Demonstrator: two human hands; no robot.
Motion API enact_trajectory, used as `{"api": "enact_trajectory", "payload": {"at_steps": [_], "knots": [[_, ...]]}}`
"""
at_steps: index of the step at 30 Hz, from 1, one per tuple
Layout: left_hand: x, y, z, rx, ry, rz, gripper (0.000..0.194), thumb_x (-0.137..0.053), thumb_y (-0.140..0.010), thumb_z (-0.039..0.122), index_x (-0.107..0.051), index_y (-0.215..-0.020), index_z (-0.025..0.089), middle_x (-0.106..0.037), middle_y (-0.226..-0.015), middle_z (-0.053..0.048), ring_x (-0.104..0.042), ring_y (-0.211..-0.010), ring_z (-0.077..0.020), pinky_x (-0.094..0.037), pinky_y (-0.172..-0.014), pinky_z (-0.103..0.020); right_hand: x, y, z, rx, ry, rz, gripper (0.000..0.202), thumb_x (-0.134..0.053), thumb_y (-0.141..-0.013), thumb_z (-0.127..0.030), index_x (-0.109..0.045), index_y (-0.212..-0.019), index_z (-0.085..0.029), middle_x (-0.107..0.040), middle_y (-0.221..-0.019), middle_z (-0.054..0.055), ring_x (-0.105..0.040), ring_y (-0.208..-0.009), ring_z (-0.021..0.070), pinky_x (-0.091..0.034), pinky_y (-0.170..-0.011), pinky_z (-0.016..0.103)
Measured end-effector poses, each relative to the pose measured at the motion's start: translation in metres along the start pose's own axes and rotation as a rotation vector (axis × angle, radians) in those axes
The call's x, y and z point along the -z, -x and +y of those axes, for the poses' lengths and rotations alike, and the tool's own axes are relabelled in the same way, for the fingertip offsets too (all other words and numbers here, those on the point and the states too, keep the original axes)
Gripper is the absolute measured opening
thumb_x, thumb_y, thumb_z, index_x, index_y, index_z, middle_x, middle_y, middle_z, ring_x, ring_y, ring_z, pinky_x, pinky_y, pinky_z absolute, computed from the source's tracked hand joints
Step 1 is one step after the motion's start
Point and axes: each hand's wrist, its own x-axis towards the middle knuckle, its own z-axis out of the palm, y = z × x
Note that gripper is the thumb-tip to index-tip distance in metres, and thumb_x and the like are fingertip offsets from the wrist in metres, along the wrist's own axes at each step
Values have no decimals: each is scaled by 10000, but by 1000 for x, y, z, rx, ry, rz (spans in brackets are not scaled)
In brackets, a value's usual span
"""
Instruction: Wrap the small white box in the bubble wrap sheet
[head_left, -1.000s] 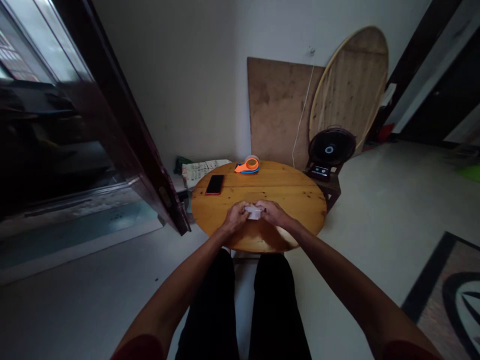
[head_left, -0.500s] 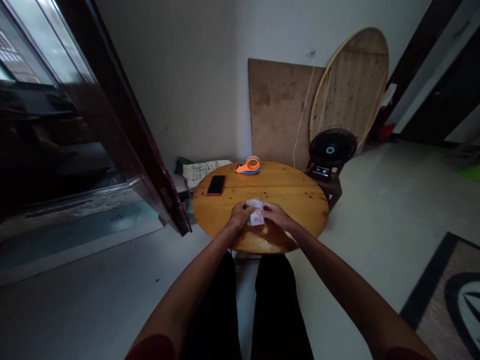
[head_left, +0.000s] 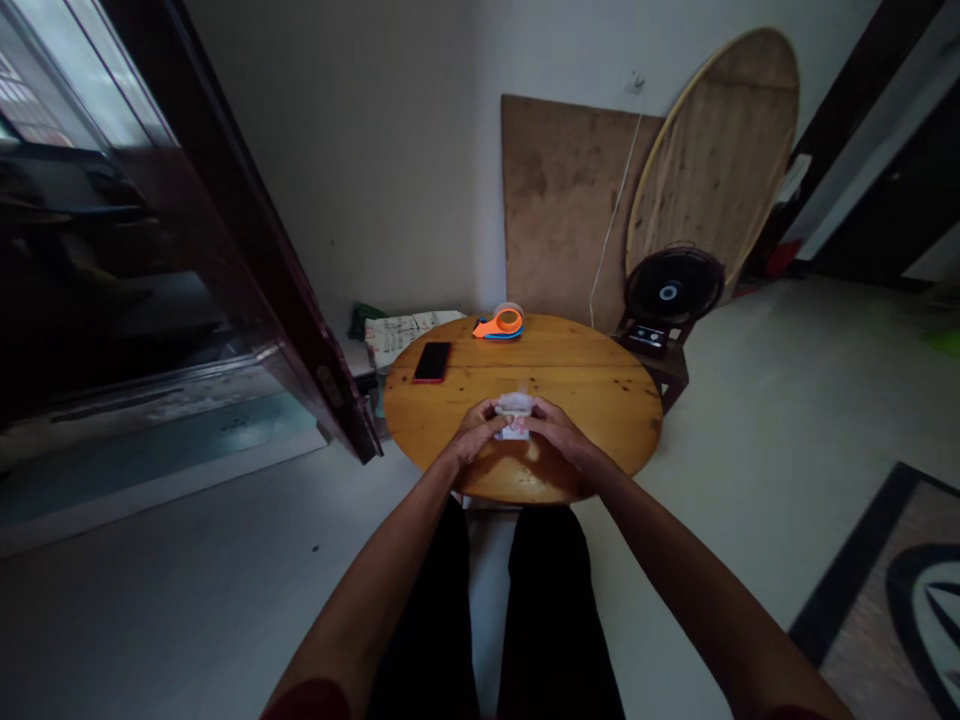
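A small white box with pink print (head_left: 514,431) is between my hands, over the near middle of a round wooden table (head_left: 420,420). My left hand (head_left: 477,426) grips its left side, the thumb on the front face. On the right side, my right hand (head_left: 553,426) holds it the same way, fingers wrapped round the edge. The upper part of the box looks pale and translucent; its details are too small to tell.
A black phone with a red edge (head_left: 432,362) lies at the table's left. An orange tape dispenser (head_left: 501,322) sits at the far edge. Beyond the right edge, a black fan (head_left: 673,290) stands on a wooden stool (head_left: 672,368). Boards lean on the wall.
Both thumbs have come closer together on the front of the box, and the box sits more upright and level between my hands. The view has shifted slightly.
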Motion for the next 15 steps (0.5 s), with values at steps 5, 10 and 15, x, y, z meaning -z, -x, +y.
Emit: {"api": "enact_trajectory", "payload": {"at_steps": [5,10,15], "knots": [[6,-6,-5,-8,68,-10,544,-854,-568,347,-625,-1019,147,-704,-948,-48,-641,-787,-150,-483,-741,-263,2,0,0,-7,100,39,265,-697,-729,-339,-654,-944,-190,-678,-923,14,-598,-843,169,-461,-774,289],[11,-6,-1,25,33,-105,572,-849,-589,354,-633,-1075,142,-700,-979,-55,-634,-834,-157,-474,-782,-268,1,1,2,24,103,25,288,-689,-736,-342,-667,-987,-200,-681,-966,15,-606,-885,182,-460,-787,289],[10,-6,3,55,-25,-84,540,-849,-578,384,-661,-1020,136,-693,-926,-40,-607,-769,-137,-460,-731,-250,2,-1,5,39,117,22,324,-669,-750,-345,-684,-1040,-200,-687,-1018,34,-611,-925,192,-458,-855,313]]}}
